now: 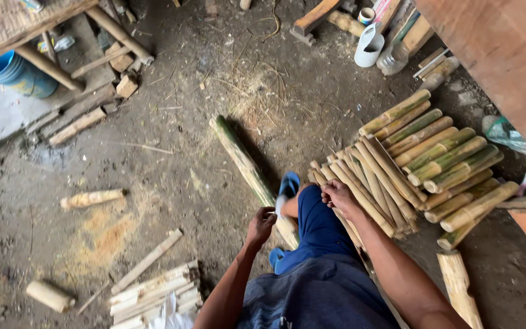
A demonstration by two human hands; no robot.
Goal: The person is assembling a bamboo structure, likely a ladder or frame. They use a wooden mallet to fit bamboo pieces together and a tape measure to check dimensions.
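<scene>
**Here: bambooworker's ground station, seated, seen from above**

Item 1. Long bamboo pole (246, 163): green-brown, lying on the dirt floor (171, 152), running from the middle of the yard down to the person's foot. Its near end appears pinned under the blue sandal (288, 184), apparently so the pole cannot roll.

Item 2. Left hand (260, 223): fingers curled closed, set at the pole's near end, just beside the sandal. Whether it grips the pole itself or a small tool cannot be told; a pale sliver shows at the fingertips.

Item 3. Right hand (338, 195): fingers bent, resting on the nearest of the split bamboo slats (369, 183), seemingly pinching one; the grip is partly hidden by the knee (315, 219) in blue cloth.

Item 4. Slats: leaned in a fan against the stack of short bamboo rounds (442, 164), within arm's reach on the right, which keeps stock close to the working hand.

Item 5. Pale split offcuts (156, 292): a bundle at lower left, well apart from the stack, seemingly sorted to the other side.

Item 6. Surroundings: a blue bucket (7, 70) beneath a wooden worktop (13, 21) at upper left; a white jug (369, 45) at the top; loose short logs and sawdust scattered on the floor.
</scene>
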